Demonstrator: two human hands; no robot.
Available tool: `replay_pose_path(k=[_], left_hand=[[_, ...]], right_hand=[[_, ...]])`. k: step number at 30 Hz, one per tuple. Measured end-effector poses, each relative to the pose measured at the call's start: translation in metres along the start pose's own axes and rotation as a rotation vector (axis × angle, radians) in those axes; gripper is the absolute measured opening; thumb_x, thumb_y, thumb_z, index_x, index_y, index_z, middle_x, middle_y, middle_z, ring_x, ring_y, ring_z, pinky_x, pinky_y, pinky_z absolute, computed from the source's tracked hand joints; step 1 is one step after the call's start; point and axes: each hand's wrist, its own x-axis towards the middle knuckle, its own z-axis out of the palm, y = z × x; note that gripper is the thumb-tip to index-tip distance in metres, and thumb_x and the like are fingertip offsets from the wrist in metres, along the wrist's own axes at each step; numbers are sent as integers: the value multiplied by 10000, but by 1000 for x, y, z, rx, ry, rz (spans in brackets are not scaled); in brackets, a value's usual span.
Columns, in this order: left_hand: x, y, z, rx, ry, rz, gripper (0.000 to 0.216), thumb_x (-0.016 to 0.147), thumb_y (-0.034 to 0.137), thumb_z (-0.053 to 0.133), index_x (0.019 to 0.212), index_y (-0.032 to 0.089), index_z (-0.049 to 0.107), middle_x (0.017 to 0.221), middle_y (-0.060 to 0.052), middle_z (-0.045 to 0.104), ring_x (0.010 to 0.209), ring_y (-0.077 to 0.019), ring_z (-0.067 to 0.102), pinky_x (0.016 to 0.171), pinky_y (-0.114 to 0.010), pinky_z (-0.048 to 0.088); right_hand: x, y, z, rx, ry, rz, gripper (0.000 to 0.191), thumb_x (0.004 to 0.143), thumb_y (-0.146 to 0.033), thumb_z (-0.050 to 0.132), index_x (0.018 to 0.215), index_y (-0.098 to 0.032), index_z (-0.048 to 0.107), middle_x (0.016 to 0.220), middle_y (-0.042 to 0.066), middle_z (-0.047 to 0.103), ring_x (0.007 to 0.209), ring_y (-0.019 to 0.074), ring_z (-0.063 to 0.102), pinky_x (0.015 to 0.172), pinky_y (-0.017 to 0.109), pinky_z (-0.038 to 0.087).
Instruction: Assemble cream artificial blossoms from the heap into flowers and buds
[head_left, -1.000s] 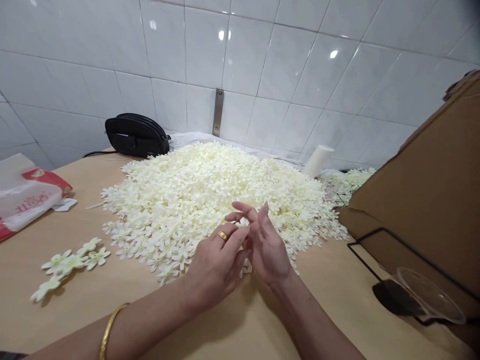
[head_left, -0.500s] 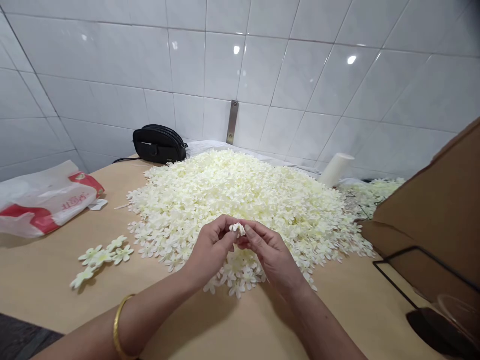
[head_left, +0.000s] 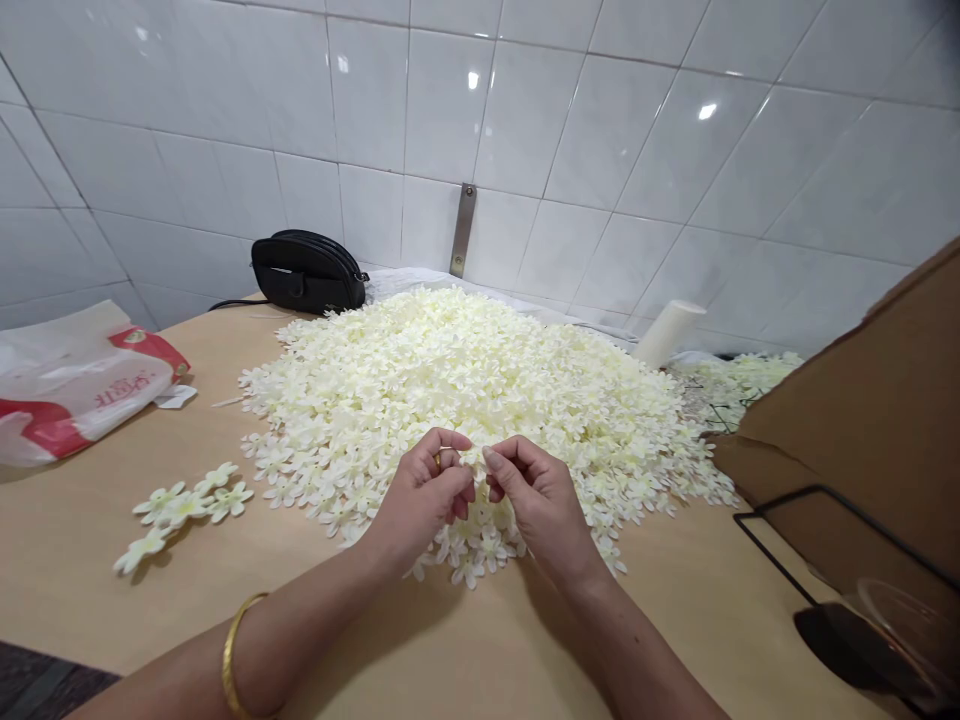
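Note:
Between my fingertips is a small white artificial flower (head_left: 474, 458), pinched from both sides just above the front of the pile. My left hand (head_left: 433, 482), with a ring on one finger and a gold bangle (head_left: 234, 655) on the wrist, is closed on its left side. From the right, my right hand (head_left: 534, 500) pinches it between thumb and forefinger. Part of the flower is covered by the fingers and blends with the petals behind. A large heap of pale cream-white flowers (head_left: 465, 360) spreads behind and under both hands.
Several flowers (head_left: 187, 508) lie apart at the left on the tan tabletop (head_left: 315, 600). A white-and-red plastic bag (head_left: 82, 385) is farther left; a black bag (head_left: 307, 272) stands behind. At right are a white roll (head_left: 670, 333), a cardboard piece (head_left: 847, 450) and a black wire frame (head_left: 780, 560).
My hands have shifted their grip on the flower; the fingers are slightly farther apart and less of it shows. The camera view has moved a little.

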Motion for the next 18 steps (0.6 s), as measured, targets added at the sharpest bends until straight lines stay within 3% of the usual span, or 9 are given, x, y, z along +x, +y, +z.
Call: replay_pose_path(k=[2, 4, 7, 11, 18], left_hand=[[-1, 1, 1, 59, -7, 1, 63, 764, 243, 491, 790, 185, 484, 515, 68, 463, 439, -67, 407, 455, -199, 324], [-1, 1, 1, 111, -23, 10, 164, 796, 294, 459, 687, 173, 471, 524, 52, 473, 447, -67, 414, 455, -201, 327], [-1, 2, 0, 129, -26, 33, 264, 817, 337, 437, 615, 167, 439, 509, 49, 458, 434, -59, 396, 447, -196, 321], [-1, 3, -1, 139, -11, 72, 277, 805, 348, 481, 605, 165, 426, 465, 68, 405, 412, -47, 361, 426, -181, 296], [-1, 3, -3, -147, -189, -82, 245, 786, 356, 529, 659, 149, 495, 512, 40, 507, 396, -44, 413, 402, -176, 276]], right_hand=[[-1, -3, 1, -86, 35, -51, 227, 790, -345, 523, 653, -165, 513, 542, -40, 436, 515, 85, 395, 494, 214, 323], [-2, -4, 1, -104, 34, -66, 235, 799, -347, 511, 647, -168, 503, 538, -43, 430, 510, 84, 383, 494, 217, 315], [-1, -4, 1, -36, -19, -27, 268, 813, -379, 487, 643, -172, 489, 531, -43, 435, 511, 85, 399, 508, 217, 331], [-1, -2, 2, 61, -106, 22, 249, 731, -406, 598, 732, -181, 490, 565, -52, 457, 528, 89, 428, 501, 213, 341], [1, -1, -3, 351, -177, 134, 278, 780, -380, 556, 622, -170, 465, 541, -45, 470, 495, 72, 431, 510, 209, 347]])
